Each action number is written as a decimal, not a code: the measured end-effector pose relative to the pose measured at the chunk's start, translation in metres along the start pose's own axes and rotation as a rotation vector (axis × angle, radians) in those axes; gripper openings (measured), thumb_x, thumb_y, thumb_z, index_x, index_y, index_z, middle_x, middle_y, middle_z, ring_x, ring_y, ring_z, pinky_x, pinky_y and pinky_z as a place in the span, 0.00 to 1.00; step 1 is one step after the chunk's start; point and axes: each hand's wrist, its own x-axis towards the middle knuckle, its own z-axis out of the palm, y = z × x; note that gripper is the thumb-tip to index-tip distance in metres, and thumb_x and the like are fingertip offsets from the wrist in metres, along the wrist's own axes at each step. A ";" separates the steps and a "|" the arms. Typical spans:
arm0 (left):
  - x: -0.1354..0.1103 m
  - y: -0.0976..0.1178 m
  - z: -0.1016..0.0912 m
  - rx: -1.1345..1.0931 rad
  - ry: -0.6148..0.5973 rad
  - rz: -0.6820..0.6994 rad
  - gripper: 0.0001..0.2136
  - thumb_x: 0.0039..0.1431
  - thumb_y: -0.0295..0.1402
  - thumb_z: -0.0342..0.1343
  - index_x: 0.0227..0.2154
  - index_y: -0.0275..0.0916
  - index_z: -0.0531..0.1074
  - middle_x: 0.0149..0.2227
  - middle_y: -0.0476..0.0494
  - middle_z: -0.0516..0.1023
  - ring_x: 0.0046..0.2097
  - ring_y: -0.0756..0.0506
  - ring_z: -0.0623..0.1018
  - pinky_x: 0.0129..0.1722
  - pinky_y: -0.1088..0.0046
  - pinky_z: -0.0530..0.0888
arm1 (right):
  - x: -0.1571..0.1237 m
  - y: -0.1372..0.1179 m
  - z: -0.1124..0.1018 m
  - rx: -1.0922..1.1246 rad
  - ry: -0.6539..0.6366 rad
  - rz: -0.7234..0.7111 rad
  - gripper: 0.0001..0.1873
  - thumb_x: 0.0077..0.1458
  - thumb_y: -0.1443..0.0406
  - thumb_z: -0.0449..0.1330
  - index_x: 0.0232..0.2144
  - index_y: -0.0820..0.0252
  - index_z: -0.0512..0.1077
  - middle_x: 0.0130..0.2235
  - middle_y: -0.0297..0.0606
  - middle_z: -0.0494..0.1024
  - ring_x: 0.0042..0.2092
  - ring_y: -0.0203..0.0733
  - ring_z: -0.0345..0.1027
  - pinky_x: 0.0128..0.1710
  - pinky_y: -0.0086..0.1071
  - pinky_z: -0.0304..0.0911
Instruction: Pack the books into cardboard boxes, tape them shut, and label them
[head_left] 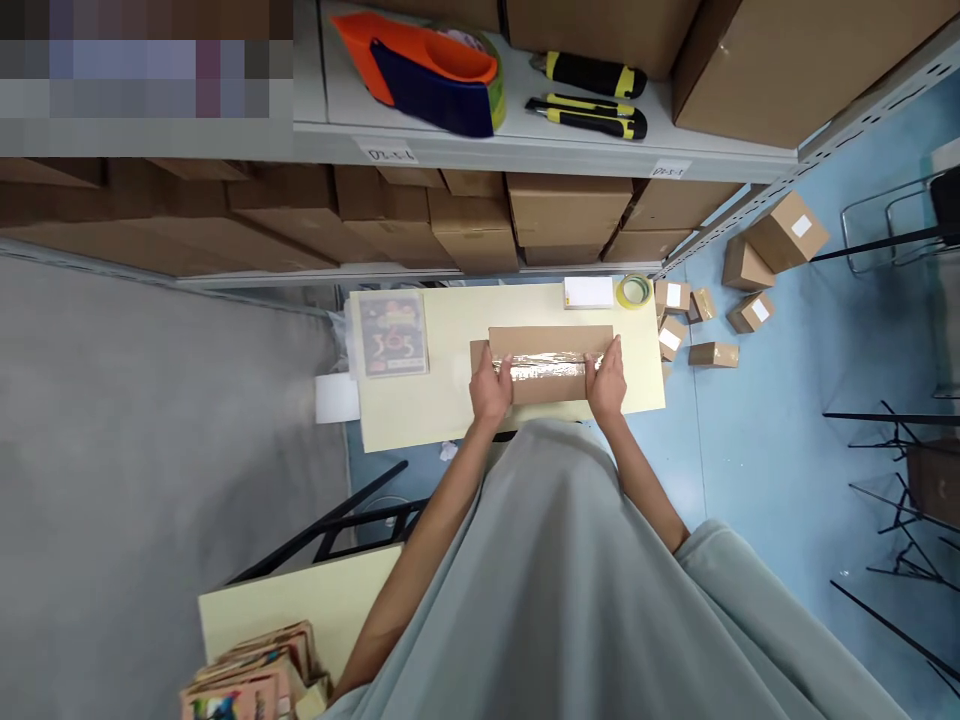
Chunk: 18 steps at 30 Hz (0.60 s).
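A flat cardboard box [551, 340] with shiny clear tape along its middle lies in front of me over the cream table [457, 310]. My left hand [491, 388] grips its left end, thumb on the taped face. At the opposite end, my right hand [606, 382] holds the box the same way, thumb on top and fingers along the side. Whether the box rests on the table or is slightly raised, I cannot tell. Just beyond it sit a white label pad [589, 292] and a roll of yellow-green tape [634, 291].
A plastic-covered printed sheet [392, 334] lies on the table's left. Above, a shelf [547, 150] bears an orange and blue tape dispenser [431, 75] and several cutters [592, 75]. Small cartons [714, 355] lie on the floor to the right. A stack of booklets [251, 675] is at lower left.
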 end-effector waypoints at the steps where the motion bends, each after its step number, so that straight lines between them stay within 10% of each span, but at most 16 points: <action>1: 0.000 -0.002 -0.002 -0.015 -0.005 0.004 0.32 0.76 0.49 0.47 0.75 0.38 0.62 0.62 0.31 0.82 0.62 0.32 0.82 0.64 0.52 0.76 | 0.002 0.003 -0.004 0.015 -0.016 0.025 0.44 0.78 0.46 0.37 0.81 0.70 0.41 0.80 0.61 0.54 0.78 0.59 0.54 0.71 0.53 0.62; 7: -0.003 0.020 -0.028 -0.167 -0.079 -0.015 0.26 0.74 0.47 0.52 0.68 0.40 0.71 0.60 0.35 0.84 0.61 0.36 0.82 0.64 0.55 0.77 | -0.002 -0.003 -0.042 0.146 -0.044 0.150 0.40 0.76 0.46 0.44 0.75 0.68 0.61 0.66 0.62 0.77 0.65 0.64 0.75 0.64 0.54 0.69; 13: -0.031 0.051 -0.097 -0.338 -0.005 0.072 0.24 0.73 0.52 0.54 0.59 0.40 0.76 0.60 0.38 0.83 0.63 0.38 0.80 0.65 0.58 0.77 | -0.037 -0.019 -0.102 0.499 0.238 -0.062 0.29 0.71 0.42 0.57 0.57 0.59 0.75 0.55 0.51 0.84 0.57 0.54 0.78 0.60 0.49 0.73; 18: -0.041 0.028 -0.121 -0.379 0.034 0.042 0.26 0.68 0.46 0.62 0.64 0.41 0.72 0.66 0.35 0.78 0.66 0.37 0.79 0.67 0.57 0.77 | -0.051 -0.028 -0.097 0.611 0.182 -0.100 0.24 0.69 0.46 0.63 0.54 0.56 0.77 0.55 0.49 0.83 0.56 0.51 0.79 0.60 0.49 0.76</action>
